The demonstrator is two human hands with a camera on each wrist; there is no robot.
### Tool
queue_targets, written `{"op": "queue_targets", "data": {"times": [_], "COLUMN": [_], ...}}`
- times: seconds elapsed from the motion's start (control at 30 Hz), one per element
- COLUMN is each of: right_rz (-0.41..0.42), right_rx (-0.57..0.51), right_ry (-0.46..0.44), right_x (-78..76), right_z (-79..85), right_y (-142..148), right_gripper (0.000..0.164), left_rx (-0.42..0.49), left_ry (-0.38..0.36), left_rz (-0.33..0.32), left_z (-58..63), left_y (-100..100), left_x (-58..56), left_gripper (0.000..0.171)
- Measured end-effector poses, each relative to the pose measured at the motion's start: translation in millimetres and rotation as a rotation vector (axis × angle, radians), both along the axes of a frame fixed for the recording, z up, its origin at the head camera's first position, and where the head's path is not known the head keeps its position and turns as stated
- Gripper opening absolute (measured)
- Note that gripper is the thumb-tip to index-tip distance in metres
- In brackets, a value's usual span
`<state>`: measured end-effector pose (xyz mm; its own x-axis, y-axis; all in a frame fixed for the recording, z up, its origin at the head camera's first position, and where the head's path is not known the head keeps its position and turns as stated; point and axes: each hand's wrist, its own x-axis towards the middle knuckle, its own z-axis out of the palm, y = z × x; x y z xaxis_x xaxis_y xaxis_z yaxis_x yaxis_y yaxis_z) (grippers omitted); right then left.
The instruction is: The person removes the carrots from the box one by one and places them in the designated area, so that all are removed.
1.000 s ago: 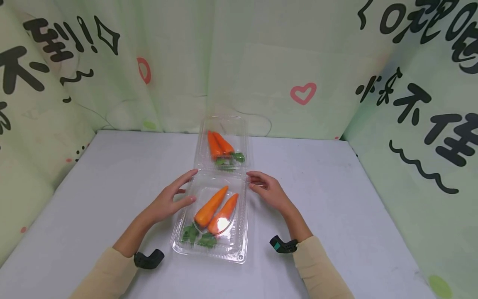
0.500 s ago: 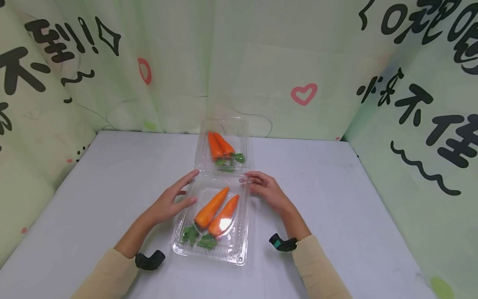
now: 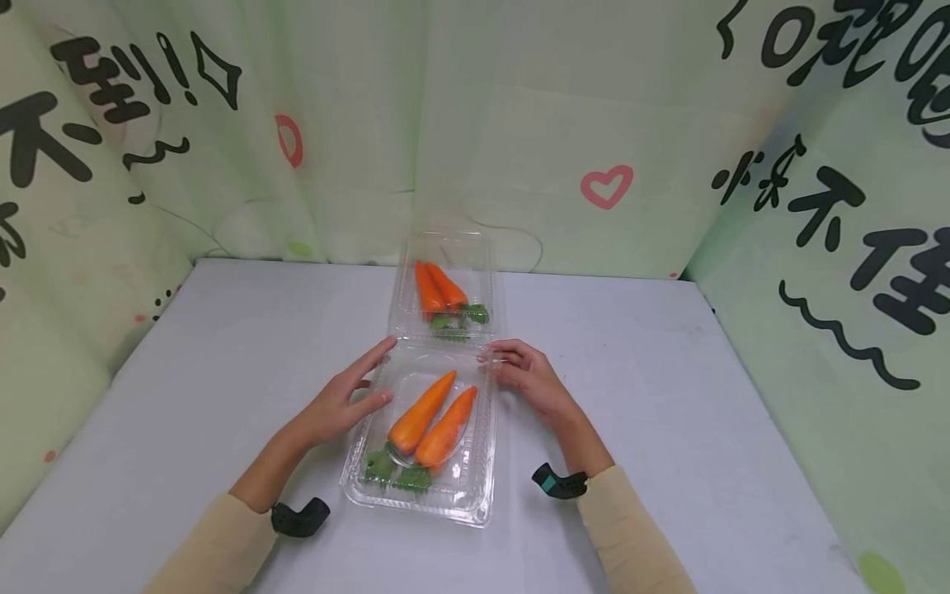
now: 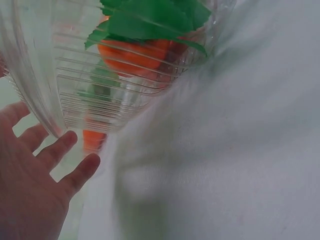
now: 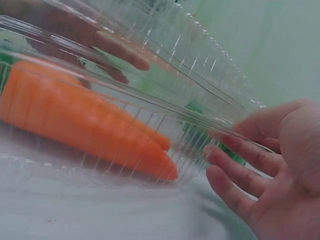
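Observation:
A clear plastic container [image 3: 467, 495] lies on the white table, with two orange carrots [image 3: 421, 412] and green leaves [image 3: 413, 478] inside. My left hand [image 3: 337, 406] rests at its far left edge, fingers extended; in the left wrist view the fingertips touch below the rim, and the thumb is mostly hidden. At the far right corner, my right hand [image 3: 538, 381] pinches the rim between thumb and fingers, as the right wrist view [image 5: 272, 155] shows. Directly behind stands a second clear container [image 3: 478, 256] with two more carrots [image 3: 438, 286] and leaves [image 3: 453, 318].
The white table [image 3: 631, 396] extends to both sides of the containers. A pale green curtain [image 3: 519, 99] with black lettering and pink hearts hangs behind and at both sides. A dark wrist device [image 3: 300, 518] is worn on the left forearm, another [image 3: 558, 481] on the right.
My right fingers have shifted slightly left onto the near container's rim. The bright glare over its right carrot has gone. My left hand stays about where it was.

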<state>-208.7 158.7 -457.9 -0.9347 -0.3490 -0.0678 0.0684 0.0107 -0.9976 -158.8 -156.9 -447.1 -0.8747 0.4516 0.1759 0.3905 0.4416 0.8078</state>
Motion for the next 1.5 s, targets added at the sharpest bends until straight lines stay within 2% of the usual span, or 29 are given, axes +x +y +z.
{"op": "queue_targets", "data": {"times": [0.27,0.47,0.83,1.1,1.5], "right_rz": [-0.072,-0.132,-0.163,-0.162,-0.210], "right_rx": [0.007,0.028,0.077,0.077,0.117], "right_ry": [-0.051,-0.055,-0.076,-0.060,-0.074], "right_x": [2.1,2.7,2.4,1.3,1.5], "right_z": [-4.9,-5.0,-3.3,-2.8,1.2], "right_y": [-8,-12,-14,-14,-14], "right_gripper": [0.033,0.027,0.027,0.028,0.028], "left_rx": [0.018,0.025,0.035,0.111,0.215], "left_ry": [-0.020,-0.041,-0.055,-0.110,-0.184], "left_rz": [0.007,0.006,0.013,0.019,-0.006], "left_z": [-2.7,-3.0,-4.0,-4.1,-3.0], "left_y": [-1,-1,-2,0,-9], "left_x": [2.0,2.1,1.1,0.9,6.8], "left_gripper": [0.073,0.072,0.071,0.071,0.073]}}
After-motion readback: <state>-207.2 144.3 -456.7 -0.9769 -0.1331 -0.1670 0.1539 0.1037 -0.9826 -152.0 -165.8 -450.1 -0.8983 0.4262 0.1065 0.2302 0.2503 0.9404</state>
